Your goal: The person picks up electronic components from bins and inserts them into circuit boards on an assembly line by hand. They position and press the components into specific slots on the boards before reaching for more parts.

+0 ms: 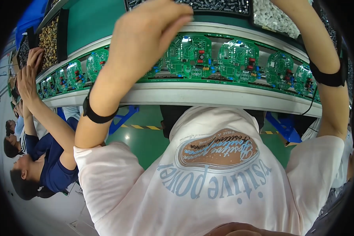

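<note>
While left hand (pixel 151 25) bends rightward near black bin (pixel 224 15) | grip unclear | right forearm (pixel 316 45) raised, hand beyond frame

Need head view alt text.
The wearer's left hand is by a black tray of small dark parts, beyond a row of green circuit boards. The right forearm runs off the top edge near white parts; a co-worker in navy is at left.

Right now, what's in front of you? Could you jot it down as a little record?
Left hand: above green circuit boards, fingertips near dark parts; grip unclear
Right hand: out of view beyond the upper edge
Right forearm: beside white parts
Circuit boards: in a row along a pale rail
Co-worker's hands: at left, near yellowish parts
</note>
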{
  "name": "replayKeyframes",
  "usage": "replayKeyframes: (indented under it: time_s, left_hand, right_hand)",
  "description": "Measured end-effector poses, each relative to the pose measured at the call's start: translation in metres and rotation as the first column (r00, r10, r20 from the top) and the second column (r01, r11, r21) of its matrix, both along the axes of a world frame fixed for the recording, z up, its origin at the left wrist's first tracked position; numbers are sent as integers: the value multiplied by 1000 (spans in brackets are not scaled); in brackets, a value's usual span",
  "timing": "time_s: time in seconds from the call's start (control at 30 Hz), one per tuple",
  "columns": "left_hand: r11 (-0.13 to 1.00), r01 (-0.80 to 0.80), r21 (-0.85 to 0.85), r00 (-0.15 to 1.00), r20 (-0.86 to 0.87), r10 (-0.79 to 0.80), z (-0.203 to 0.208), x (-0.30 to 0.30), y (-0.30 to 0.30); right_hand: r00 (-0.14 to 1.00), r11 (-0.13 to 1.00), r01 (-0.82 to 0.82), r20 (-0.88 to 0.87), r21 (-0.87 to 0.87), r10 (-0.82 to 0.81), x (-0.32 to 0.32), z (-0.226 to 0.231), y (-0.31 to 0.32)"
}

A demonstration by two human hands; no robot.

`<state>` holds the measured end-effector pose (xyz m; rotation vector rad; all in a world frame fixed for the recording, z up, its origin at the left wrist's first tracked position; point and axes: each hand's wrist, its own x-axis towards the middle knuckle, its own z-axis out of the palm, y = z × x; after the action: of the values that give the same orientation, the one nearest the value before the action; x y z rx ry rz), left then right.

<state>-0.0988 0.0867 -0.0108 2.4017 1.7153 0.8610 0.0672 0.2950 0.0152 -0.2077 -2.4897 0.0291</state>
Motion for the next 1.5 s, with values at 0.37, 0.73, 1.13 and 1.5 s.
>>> replayKeyframes:
  time_s: [0.37, 0.73, 1.13, 1.5]
  left_hand:
    - [989, 38, 146, 979, -203, -7, 17, -4, 86]
    - [982, -189, -15, 957, 220, 188, 58, 43, 68]
    - [963, -182, -198, 844, 470, 256, 16, 44, -41]
    - [819, -81, -569, 377, 743, 553, -18, 77, -98]
  right_hand:
    - [1000, 402, 18, 7, -915, -30, 29, 17, -8]
    - [994, -137, -26, -11, -990, -107, 129, 26, -59]
    - [996, -27, -82, -81, -996, -42, 184, -25, -104]
    - [963, -27, -133, -123, -991, -239, 185, -45, -165]
